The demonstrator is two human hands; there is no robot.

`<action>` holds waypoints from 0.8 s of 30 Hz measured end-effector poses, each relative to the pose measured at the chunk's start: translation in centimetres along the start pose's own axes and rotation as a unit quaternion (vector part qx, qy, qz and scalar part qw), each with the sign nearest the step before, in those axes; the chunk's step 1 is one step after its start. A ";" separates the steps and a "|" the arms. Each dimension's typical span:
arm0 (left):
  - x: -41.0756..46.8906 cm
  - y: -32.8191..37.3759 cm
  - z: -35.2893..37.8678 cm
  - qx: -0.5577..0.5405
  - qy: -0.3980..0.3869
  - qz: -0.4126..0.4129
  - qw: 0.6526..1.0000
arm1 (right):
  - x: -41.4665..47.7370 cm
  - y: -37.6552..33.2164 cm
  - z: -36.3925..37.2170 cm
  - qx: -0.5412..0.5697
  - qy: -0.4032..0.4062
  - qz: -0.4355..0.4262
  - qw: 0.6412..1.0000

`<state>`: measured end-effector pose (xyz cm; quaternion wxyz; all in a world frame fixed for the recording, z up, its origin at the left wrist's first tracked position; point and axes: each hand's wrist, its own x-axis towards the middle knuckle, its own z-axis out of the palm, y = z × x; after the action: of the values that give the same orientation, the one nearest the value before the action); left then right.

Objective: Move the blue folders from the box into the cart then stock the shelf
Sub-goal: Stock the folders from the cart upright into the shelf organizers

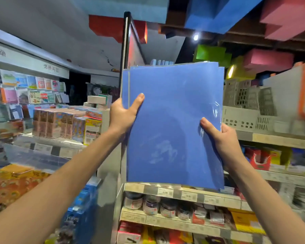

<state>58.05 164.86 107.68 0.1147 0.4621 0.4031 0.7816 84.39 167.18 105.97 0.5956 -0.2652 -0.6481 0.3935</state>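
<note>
Stocking stage, not complete. The stack of blue folders (174, 124) is held upright in front of the shelf (192, 196), above its price strip and not yet placed. The 2 hands grip it: left hand (123, 113) on the left edge, right hand (220, 138) on the right. Box and cart are out of view.

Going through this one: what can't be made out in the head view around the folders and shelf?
Head view only:
- Folder count: blue folders face the camera, stacked.
- Fingers of left hand and right hand: behind the folders.
- Shelf space behind: hidden by folders.
- Price labels: blurred.
- Box, cart: out of frame.
</note>
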 end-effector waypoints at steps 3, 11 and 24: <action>1.6 -0.4 5.0 0.146 -0.021 0.041 0.988 | 2.4 -0.5 -4.6 0.011 0.028 -0.034 0.999; 5.0 0.0 13.3 0.368 -0.050 0.148 0.917 | 11.5 -1.2 -11.4 -0.029 0.225 -0.141 0.964; 15.9 -5.9 21.8 0.493 -0.088 0.344 0.795 | 24.1 -1.1 -12.8 -0.110 0.349 -0.261 0.894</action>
<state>65.93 188.93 118.75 -0.3698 0.6309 0.5365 0.4211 93.49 188.60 120.20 0.8317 -0.2703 -0.4839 0.0327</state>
